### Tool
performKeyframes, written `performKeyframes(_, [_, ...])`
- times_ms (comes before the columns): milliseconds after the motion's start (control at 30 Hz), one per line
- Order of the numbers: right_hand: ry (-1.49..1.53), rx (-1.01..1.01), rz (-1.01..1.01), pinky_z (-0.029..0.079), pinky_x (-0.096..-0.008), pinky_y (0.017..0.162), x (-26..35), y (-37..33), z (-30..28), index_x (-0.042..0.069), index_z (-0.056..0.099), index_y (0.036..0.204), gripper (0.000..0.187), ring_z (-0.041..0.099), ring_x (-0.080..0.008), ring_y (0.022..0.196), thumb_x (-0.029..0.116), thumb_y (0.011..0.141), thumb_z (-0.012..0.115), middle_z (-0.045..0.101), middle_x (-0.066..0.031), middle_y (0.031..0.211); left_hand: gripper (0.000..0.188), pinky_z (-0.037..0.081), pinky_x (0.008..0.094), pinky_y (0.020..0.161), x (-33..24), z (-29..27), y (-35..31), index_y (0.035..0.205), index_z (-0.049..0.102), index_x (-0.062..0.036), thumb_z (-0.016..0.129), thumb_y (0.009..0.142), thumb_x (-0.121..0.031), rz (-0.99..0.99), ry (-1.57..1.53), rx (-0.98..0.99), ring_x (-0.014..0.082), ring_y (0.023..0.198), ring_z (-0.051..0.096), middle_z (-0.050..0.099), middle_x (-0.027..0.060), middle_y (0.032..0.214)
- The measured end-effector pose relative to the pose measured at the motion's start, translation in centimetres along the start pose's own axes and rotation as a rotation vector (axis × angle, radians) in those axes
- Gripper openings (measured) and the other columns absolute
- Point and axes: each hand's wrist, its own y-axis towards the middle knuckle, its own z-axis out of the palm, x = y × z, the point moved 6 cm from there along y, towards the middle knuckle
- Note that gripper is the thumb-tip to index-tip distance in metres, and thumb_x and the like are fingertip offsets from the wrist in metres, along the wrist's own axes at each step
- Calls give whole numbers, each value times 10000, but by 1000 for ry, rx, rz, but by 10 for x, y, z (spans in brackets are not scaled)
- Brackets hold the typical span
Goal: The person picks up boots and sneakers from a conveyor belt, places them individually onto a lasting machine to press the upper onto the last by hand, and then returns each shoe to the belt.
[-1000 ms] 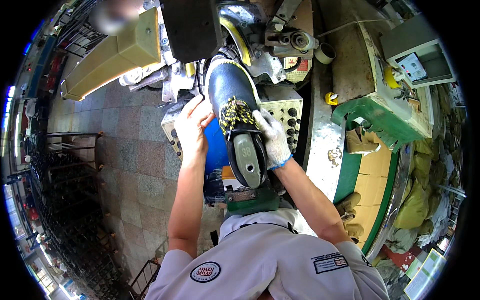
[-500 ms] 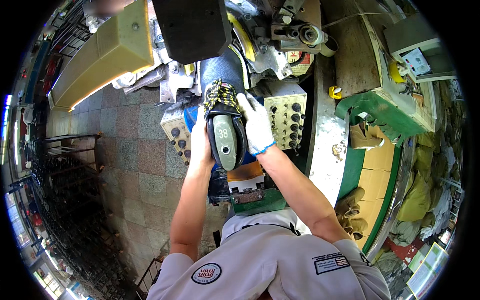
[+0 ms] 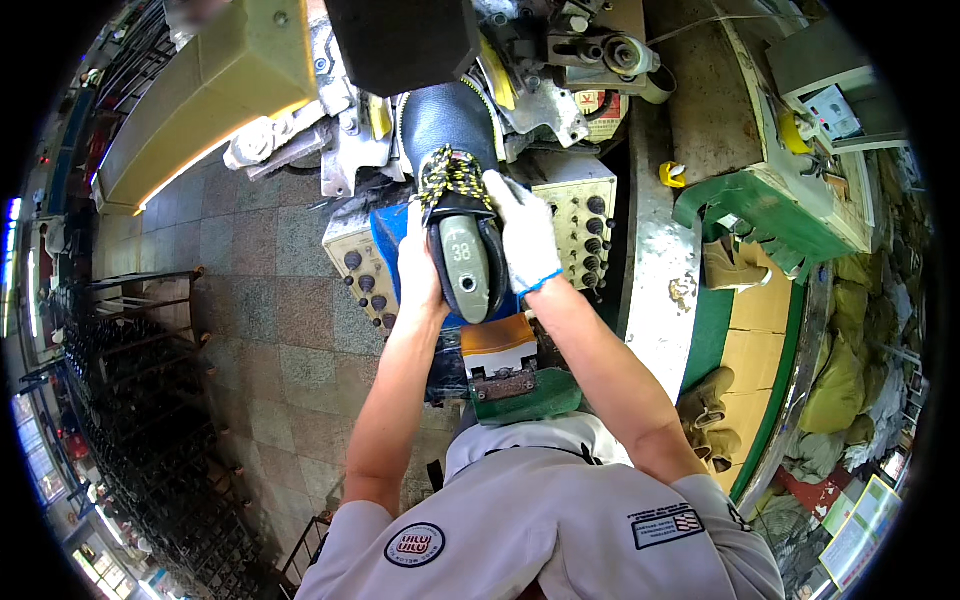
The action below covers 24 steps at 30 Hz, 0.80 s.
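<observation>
A black leather shoe (image 3: 446, 125) with yellow-and-black laces (image 3: 453, 178) sits on a grey-green shoe last (image 3: 463, 262), its toe pointing away from me into the machine, between two metal plates. My left hand (image 3: 421, 268), bare, is closed along the shoe's left side near the heel. On the opposite side my right hand (image 3: 526, 236), in a white glove with a blue cuff, grips the shoe beside the laces. A dark block (image 3: 405, 45) hangs just above the toe. Parts of the fingers on both hands are hidden by the shoe.
Control panels with black knobs (image 3: 590, 235) flank the shoe. Below it stands a brown-topped support (image 3: 498, 337) on a green base. A yellow machine cover (image 3: 215, 100) juts out at left, above the tiled floor. Tan shoes (image 3: 735, 266) stand on a shelf at right.
The shoe has shifted a little right and farther into the machine, with both hands still on it. Its toe now sits more squarely between the metal plates.
</observation>
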Motion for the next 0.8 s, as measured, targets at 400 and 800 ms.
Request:
performKeyframes(400, [39,-32,-6,521,-277,855,-17,11,-7,-56,720,1196,387,654,-123,936,279,1008,677,754,-81,1068,559,572,324,808,2,3,6,1199,676,-11,398,1107,-488,57,62,-4,170,890,710,739,95,1027])
performKeyframes(800, [-122,-43,-205,531,-306,806,-15,13,-6,-78,714,1122,404,657,-141,882,304,995,671,747,-112,980,290,539,291,852,-2,-11,21,1179,694,24,482,1044,-119,291,319,107,137,946,664,708,57,1069])
